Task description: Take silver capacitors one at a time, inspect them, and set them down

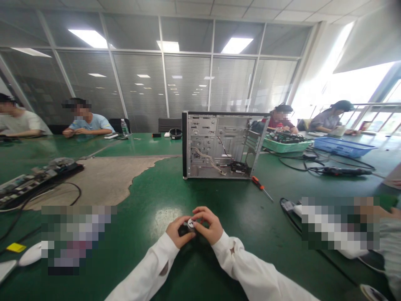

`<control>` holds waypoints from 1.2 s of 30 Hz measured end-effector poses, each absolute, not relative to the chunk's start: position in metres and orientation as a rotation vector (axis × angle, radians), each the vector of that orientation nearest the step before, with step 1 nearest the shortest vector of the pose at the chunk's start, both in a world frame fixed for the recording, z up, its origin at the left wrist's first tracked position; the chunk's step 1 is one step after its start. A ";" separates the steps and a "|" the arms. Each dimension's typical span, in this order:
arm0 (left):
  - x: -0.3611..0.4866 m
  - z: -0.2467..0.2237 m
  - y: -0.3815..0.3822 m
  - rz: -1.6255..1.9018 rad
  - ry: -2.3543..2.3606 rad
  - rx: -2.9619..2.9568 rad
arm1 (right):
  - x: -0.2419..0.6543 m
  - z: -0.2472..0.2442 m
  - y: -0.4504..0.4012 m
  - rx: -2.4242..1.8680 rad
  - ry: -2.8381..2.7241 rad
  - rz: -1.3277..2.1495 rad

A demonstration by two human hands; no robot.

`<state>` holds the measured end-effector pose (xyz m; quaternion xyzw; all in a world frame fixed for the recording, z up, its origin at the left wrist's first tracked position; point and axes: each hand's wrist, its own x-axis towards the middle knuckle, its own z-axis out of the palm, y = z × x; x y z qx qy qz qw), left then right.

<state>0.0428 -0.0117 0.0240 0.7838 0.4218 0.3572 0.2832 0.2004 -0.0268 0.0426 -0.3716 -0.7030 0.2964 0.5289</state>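
Observation:
Low in the middle of the head view, my left hand (180,232) grips a small black object (183,229) with a round silvery part (191,224) at its right side. The fingers and thumb of my right hand (209,225) pinch that round part. Both hands are close together above the green table (219,200). Beyond them stands an open computer case (216,146), upright, with loose cables and a black fan (239,167) inside. An orange-handled screwdriver (258,182) lies by its lower right corner.
Green basket (288,145) and blue basket (344,146) stand at back right, near black cables. Power strips (40,182) lie left, beside a brown patch (109,175). A bottle (124,128) is farther back. Other people sit around; one person's arm reaches in at right.

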 end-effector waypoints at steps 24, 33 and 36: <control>0.035 0.023 -0.002 1.018 1.210 2.067 | 0.223 0.035 -0.009 -0.954 -1.815 0.357; 0.030 0.021 0.002 1.093 1.279 2.033 | 0.233 0.009 0.006 -1.208 -1.953 0.320; 0.030 0.019 0.002 1.074 1.281 2.033 | 0.233 0.009 0.006 -1.220 -1.901 0.433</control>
